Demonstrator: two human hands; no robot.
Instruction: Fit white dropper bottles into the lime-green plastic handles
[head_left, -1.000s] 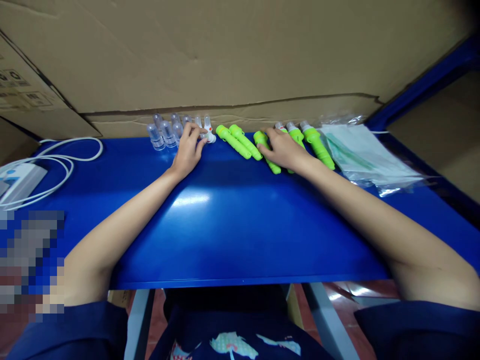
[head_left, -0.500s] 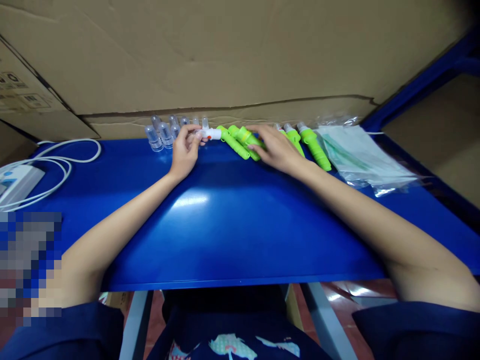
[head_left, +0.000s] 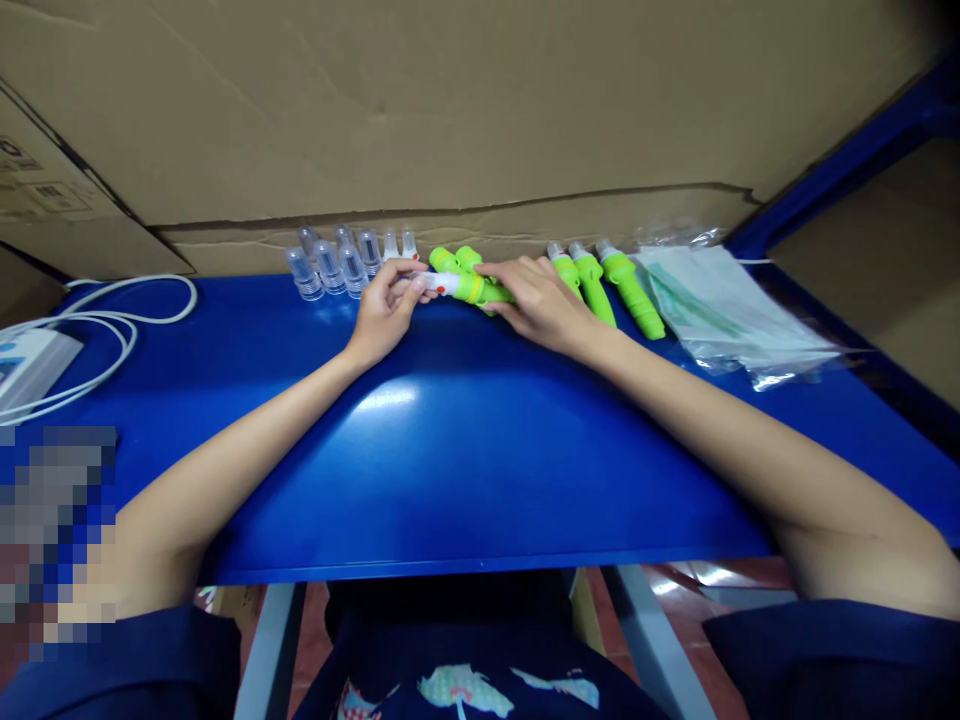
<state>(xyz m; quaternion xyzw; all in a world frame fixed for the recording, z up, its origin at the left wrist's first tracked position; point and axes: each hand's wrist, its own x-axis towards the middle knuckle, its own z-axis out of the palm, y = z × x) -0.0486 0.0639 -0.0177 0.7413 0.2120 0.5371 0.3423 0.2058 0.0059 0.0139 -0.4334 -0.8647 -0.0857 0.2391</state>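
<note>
My left hand [head_left: 384, 305] pinches a small white cap piece [head_left: 435, 284] with a red dot, and its end meets a bright green tube [head_left: 480, 290] gripped in my right hand [head_left: 536, 300]. Both hands are closed and meet over the far part of the blue table [head_left: 465, 450]. Two more green tubes [head_left: 450, 260] lie just behind the held one. To the right of my right hand lie three green tubes with clear tips [head_left: 607, 280]. A cluster of clear caps [head_left: 337, 262] stands to the left, behind my left hand.
A stack of clear plastic bags [head_left: 727, 310] lies at the right. A white device with a looped white cable [head_left: 90, 320] sits at the far left. Cardboard boxes [head_left: 450, 110] wall the back. A blue frame [head_left: 840, 170] rises at the right.
My left hand picked a white cap from the cluster and brought it right. My right hand lifted a green tube and moved left until the two parts met.
</note>
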